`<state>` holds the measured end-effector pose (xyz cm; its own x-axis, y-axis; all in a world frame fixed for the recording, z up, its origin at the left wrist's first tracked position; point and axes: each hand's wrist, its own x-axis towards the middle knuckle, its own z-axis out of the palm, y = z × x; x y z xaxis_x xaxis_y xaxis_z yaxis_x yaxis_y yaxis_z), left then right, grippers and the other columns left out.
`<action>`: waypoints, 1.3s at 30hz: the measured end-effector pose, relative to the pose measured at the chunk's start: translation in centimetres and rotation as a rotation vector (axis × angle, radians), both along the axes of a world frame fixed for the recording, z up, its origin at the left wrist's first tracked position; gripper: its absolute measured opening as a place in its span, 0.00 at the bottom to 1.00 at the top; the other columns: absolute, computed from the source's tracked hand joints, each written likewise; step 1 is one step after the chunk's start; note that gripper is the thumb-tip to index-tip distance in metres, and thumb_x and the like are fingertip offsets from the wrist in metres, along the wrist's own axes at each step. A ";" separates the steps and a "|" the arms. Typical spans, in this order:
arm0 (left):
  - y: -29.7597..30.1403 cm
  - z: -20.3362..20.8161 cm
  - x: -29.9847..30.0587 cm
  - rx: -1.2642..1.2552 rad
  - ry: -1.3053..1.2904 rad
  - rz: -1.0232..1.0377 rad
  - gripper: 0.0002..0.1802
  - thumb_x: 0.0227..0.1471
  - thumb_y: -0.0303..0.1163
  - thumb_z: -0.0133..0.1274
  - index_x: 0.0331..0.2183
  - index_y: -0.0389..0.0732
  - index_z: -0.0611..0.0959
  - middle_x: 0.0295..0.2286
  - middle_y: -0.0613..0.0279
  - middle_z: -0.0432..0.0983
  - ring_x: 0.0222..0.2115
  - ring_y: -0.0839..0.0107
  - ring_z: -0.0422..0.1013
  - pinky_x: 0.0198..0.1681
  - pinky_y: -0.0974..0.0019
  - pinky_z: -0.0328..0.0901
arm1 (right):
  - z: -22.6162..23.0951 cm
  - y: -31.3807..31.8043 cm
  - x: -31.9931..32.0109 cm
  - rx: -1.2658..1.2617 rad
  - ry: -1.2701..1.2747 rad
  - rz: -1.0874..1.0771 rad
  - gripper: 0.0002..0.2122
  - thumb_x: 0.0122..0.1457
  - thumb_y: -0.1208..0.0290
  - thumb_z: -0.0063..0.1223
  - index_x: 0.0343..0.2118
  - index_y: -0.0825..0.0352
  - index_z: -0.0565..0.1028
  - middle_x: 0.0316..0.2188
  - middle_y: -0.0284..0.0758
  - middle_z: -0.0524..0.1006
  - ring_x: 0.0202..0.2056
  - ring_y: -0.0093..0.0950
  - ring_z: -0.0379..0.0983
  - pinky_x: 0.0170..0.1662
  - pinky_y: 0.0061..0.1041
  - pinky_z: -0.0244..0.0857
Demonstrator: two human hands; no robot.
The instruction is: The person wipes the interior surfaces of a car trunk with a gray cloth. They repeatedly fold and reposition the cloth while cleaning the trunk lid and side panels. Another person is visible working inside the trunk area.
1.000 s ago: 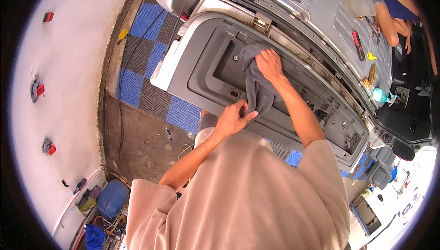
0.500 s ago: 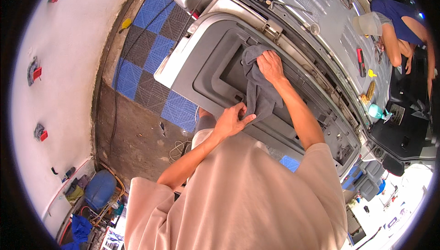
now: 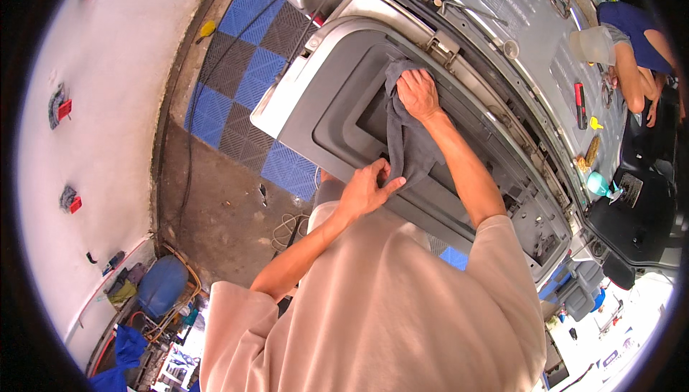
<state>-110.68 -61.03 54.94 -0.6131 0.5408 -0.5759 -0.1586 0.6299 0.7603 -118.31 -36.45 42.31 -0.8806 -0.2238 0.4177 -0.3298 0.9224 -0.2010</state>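
Observation:
A dark grey cloth (image 3: 413, 146) lies bunched over the grey inner panel (image 3: 305, 123) of an open vehicle door. My right hand (image 3: 418, 94) grips its upper part, fingers curled and pressed into the panel's recess. Lower and to the left, my left hand (image 3: 364, 192) has its fingers bent at the cloth's lower end, thumb stretched along it. The cloth hangs between both hands. What lies under the cloth is hidden.
Beyond the door is the bare metal vehicle floor (image 3: 502, 4), with a red and black tool (image 3: 580, 105), a yellow piece (image 3: 596, 123) and a teal spray bottle (image 3: 598, 184). A co-worker's arm (image 3: 629, 80) reaches in there. Blue and grey tiles (image 3: 247, 83) lie left; a cable (image 3: 189, 176) crosses the floor.
My right hand has shifted slightly up and left on the panel, its fingers now more curled over the cloth. The left hand stays at the cloth's lower end. The whole view has shifted slightly.

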 end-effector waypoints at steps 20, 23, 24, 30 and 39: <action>-1.5 2.6 -3.6 0.063 -0.071 -0.290 0.24 0.53 0.47 0.66 0.30 0.36 0.75 0.22 0.53 0.74 0.24 0.54 0.69 0.33 0.54 0.66 | 4.0 -9.4 -0.4 -0.061 -0.131 -0.597 0.07 0.55 0.74 0.53 0.29 0.73 0.80 0.36 0.44 0.74 0.45 0.42 0.69 0.51 0.43 0.65; -1.9 2.2 -5.8 0.058 -0.040 -0.344 0.24 0.54 0.47 0.66 0.30 0.37 0.75 0.22 0.52 0.75 0.24 0.52 0.71 0.32 0.52 0.66 | 3.7 -10.3 -0.8 -0.101 -0.260 -0.614 0.07 0.55 0.75 0.53 0.29 0.73 0.79 0.36 0.45 0.73 0.45 0.44 0.69 0.51 0.43 0.65; -2.1 2.1 -6.3 0.097 -0.012 -0.359 0.23 0.54 0.47 0.66 0.30 0.37 0.75 0.22 0.52 0.75 0.24 0.52 0.72 0.32 0.52 0.66 | 3.6 -10.7 -0.7 -0.135 -0.367 -0.568 0.07 0.54 0.75 0.53 0.29 0.74 0.79 0.37 0.46 0.72 0.45 0.45 0.68 0.51 0.42 0.65; -4.1 1.2 -8.7 0.127 0.024 -0.440 0.23 0.54 0.47 0.65 0.31 0.37 0.75 0.22 0.50 0.77 0.25 0.49 0.75 0.32 0.51 0.68 | 2.7 -10.3 -2.3 -0.114 -0.264 -0.781 0.07 0.54 0.75 0.54 0.31 0.74 0.79 0.37 0.44 0.73 0.45 0.41 0.70 0.51 0.40 0.67; -5.7 1.2 -11.5 0.112 0.039 -0.503 0.24 0.54 0.49 0.64 0.33 0.38 0.76 0.24 0.50 0.77 0.27 0.51 0.77 0.32 0.51 0.69 | 0.8 -6.6 3.2 -0.008 -0.272 -0.660 0.04 0.57 0.77 0.53 0.31 0.71 0.77 0.36 0.43 0.74 0.41 0.44 0.73 0.49 0.40 0.69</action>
